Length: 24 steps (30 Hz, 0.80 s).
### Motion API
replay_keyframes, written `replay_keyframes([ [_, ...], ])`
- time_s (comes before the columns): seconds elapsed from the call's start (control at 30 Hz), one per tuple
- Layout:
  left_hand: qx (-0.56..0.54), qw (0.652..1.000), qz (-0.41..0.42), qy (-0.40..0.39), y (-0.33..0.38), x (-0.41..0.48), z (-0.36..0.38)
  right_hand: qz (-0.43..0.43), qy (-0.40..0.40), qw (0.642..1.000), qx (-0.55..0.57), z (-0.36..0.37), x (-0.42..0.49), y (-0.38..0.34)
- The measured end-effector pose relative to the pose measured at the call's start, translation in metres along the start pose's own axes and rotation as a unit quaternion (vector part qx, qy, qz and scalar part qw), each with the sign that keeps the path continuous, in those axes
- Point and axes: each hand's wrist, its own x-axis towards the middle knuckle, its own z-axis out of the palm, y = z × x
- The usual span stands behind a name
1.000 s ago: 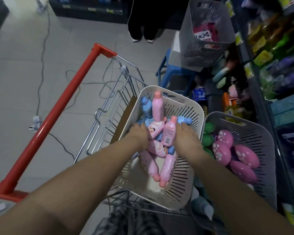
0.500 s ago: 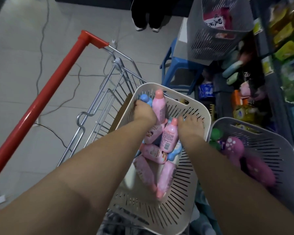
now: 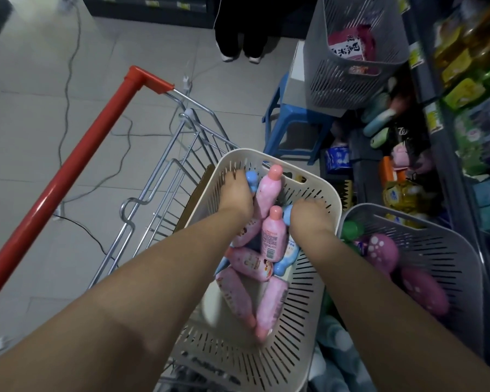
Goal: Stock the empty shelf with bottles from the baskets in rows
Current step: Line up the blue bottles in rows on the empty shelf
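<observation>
A cream slotted basket [image 3: 327, 184] sits in the shopping cart and holds several pink bottles [image 3: 272, 236] and blue bottles. Both my hands reach into its far end. My left hand [image 3: 235, 193] curls its fingers round a blue bottle [image 3: 251, 181] beside an upright pink bottle [image 3: 270, 188]. On the other side of the heap, my right hand [image 3: 309, 215] closes over a second blue bottle [image 3: 286, 216] near the basket's right wall; its fingertips are hidden. The store shelf [image 3: 439, 123] runs along the right edge.
A grey basket [image 3: 453, 250] with pink spotted bottles [image 3: 382, 250] and green caps stands right of the cream one. Another grey basket [image 3: 351, 80] rests on a blue stool [image 3: 292, 120]. The cart's red handle [image 3: 68, 176] crosses the left. Cables lie on the floor; a person's legs [image 3: 238, 38] stand ahead.
Both hands have moved from the middle of the bottle heap to the far end of the cream basket and closed on the blue bottles there. The view has shifted slightly.
</observation>
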Motion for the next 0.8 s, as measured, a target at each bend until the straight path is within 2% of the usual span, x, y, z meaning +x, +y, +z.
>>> replay_keyframes([
  [0.1,-0.014,1.0,0.021,0.003,-0.009,-0.006,-0.004,-0.013,0.023,1.0,0.017,-0.014,-0.012,0.006],
  [0.2,-0.025,0.999,0.03,-0.01,-0.02,-0.019,-0.01,-0.062,0.089,0.994,0.027,-0.024,-0.035,0.017],
  [0.27,0.005,0.998,0.06,-0.03,-0.024,-0.026,-0.012,-0.06,0.126,0.984,0.108,-0.026,-0.05,0.028],
  [0.43,0.013,0.985,0.169,-0.039,-0.021,-0.034,-0.04,-0.031,0.173,0.92,0.35,-0.027,-0.077,0.041],
  [0.5,-0.052,0.979,0.197,-0.011,-0.019,-0.044,-0.052,-0.034,0.181,0.868,0.462,-0.03,-0.094,0.039],
  [0.6,-0.247,0.954,0.17,-0.006,-0.009,-0.065,-0.061,0.002,0.235,0.753,0.614,-0.035,-0.124,0.037],
  [0.63,-0.303,0.939,0.16,-0.013,-0.003,-0.072,-0.065,0.031,0.249,0.708,0.66,-0.038,-0.131,0.035],
  [0.73,-0.434,0.894,0.096,-0.044,0.014,-0.08,-0.082,0.1,0.263,0.535,0.796,-0.06,-0.143,0.023],
  [0.8,-0.48,0.87,0.029,-0.105,0.021,-0.08,-0.095,0.124,0.267,0.474,0.83,-0.078,-0.147,0.015],
])
